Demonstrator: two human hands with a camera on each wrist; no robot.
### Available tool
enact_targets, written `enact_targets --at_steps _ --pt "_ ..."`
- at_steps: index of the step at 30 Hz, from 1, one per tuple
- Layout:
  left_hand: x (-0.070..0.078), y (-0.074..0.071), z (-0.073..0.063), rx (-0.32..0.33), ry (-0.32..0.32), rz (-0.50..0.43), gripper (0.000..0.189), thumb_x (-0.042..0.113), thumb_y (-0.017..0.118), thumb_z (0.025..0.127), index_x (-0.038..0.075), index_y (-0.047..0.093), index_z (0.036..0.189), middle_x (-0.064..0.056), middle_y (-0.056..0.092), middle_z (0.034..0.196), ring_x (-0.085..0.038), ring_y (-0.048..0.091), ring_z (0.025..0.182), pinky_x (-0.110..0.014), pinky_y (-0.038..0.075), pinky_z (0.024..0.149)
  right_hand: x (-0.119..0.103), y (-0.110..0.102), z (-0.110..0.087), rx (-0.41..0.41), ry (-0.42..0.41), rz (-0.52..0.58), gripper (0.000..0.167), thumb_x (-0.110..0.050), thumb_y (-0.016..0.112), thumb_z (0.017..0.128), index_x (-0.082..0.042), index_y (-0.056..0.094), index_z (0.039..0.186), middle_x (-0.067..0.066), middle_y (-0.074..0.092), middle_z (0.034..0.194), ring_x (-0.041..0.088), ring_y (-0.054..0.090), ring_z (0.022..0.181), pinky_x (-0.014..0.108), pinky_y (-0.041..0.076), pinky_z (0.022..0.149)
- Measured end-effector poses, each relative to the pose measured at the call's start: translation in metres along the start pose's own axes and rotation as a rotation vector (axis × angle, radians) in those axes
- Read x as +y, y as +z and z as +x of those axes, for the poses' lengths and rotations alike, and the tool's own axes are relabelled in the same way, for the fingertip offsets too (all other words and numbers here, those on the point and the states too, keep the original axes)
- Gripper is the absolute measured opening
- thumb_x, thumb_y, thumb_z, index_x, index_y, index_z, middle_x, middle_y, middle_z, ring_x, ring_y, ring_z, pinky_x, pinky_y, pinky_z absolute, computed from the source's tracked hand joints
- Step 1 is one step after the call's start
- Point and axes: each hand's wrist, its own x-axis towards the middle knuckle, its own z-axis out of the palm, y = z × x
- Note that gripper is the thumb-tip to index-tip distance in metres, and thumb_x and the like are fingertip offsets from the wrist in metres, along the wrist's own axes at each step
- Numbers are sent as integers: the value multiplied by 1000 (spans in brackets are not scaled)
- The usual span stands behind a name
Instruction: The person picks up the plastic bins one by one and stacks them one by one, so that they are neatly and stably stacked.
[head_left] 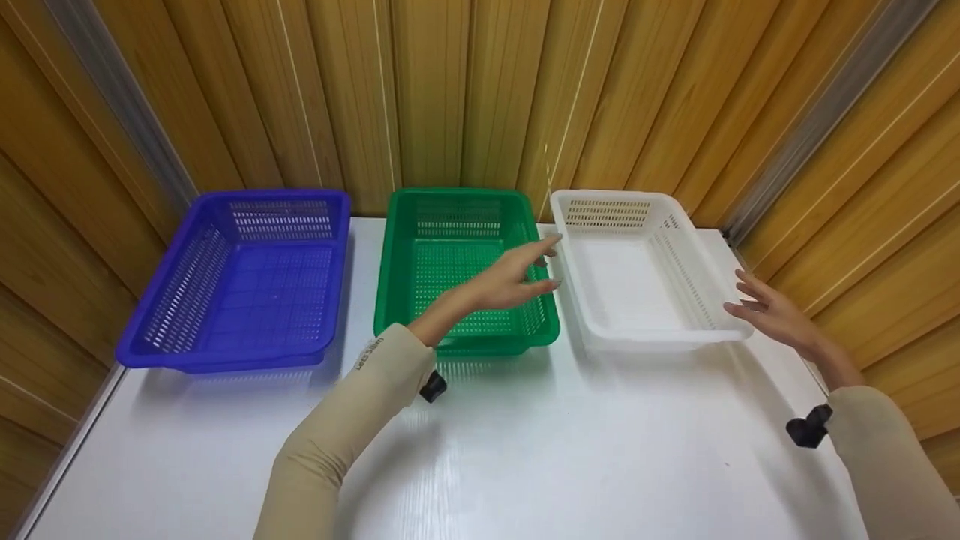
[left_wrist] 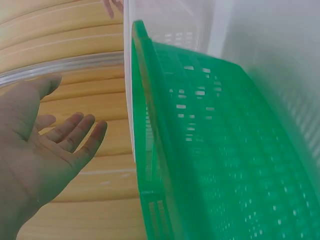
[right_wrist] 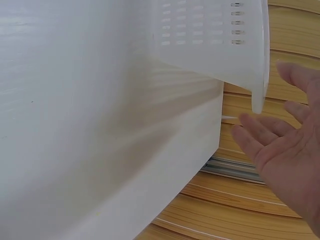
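Observation:
Three plastic baskets stand in a row on a white table (head_left: 525, 435). My left hand (head_left: 506, 281) reaches across the green basket (head_left: 382, 277), its fingertips close to the left rim of the white basket (head_left: 600, 334). In the left wrist view that hand (left_wrist: 50, 145) has its fingers spread and loosely bent, holding nothing, above the green rim (left_wrist: 155, 110). My right hand (head_left: 772, 311) is at the white basket's right side, fingertips by the rim. Seen from the right wrist, the hand (right_wrist: 285, 135) has relaxed fingers near the white basket's edge (right_wrist: 257, 65) and grips nothing.
A blue-purple basket (head_left: 274, 360) stands at the left of the row. Wood-look panelled walls (head_left: 435, 90) enclose the table's back and sides, with grey metal strips (head_left: 832, 112) in the corners. Each wrist wears a small black device (head_left: 810, 426).

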Motion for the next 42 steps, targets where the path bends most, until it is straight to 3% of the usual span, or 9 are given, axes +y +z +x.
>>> enact_targets --at_steps 4,10,15,20,25,28,32,38,42 --pt "4 18 16 -18 -1 -21 72 24 59 104 15 21 164 -13 45 157 -27 50 138 -36 52 107 4 3 0 -18 19 41 82 -30 53 107 -2 -1 163 41 13 162 64 23 144 68 30 113" --pt "8 41 33 -19 -48 -40 72 24 60 104 15 22 164 -13 40 160 -27 50 139 -32 52 107 10 8 2 -22 28 66 81 -29 54 106 -1 2 162 40 1 164 67 15 145 78 25 110" --pt "15 56 41 -49 -119 7 75 26 58 105 5 16 164 -16 27 167 -27 37 151 -36 40 120 14 10 0 -37 40 71 81 -29 54 106 -2 2 162 38 -8 164 68 13 144 73 32 110" --pt "22 72 45 -64 -175 79 80 29 57 104 -1 12 163 -21 11 171 -29 15 160 -38 22 129 18 11 -1 -54 54 97 81 -29 54 106 -2 1 163 38 -8 164 66 16 145 24 53 93" --pt "22 85 51 2 -261 81 83 30 58 103 -3 11 162 -25 3 171 -34 8 160 -40 21 129 22 14 0 -101 82 176 81 -28 49 108 -3 -7 161 38 -15 163 61 13 147 39 50 107" --pt "22 90 55 49 -354 -34 87 32 61 101 -3 10 162 -23 0 171 -31 8 161 -40 22 129 24 17 1 -123 101 260 81 -25 47 109 -1 -10 160 37 -9 164 34 43 140 31 52 104" --pt "24 94 59 104 -473 -199 93 33 65 99 1 6 163 -19 0 173 -28 6 161 -40 18 130 25 22 3 -153 105 478 81 -14 46 109 2 -17 158 25 32 148 1 58 103 19 57 90" --pt "25 100 64 161 -547 -285 95 20 67 97 4 3 164 -15 4 173 -24 6 161 -37 18 130 22 19 5 -239 94 781 86 -2 41 107 -7 -29 156 -3 55 121 10 67 103 37 61 92" --pt "26 104 68 208 -558 -361 97 8 68 93 3 1 164 -17 8 173 -22 11 161 -34 23 128 20 15 7 -270 120 779 90 -1 42 107 -14 -32 156 -1 48 127 13 67 105 41 60 93"
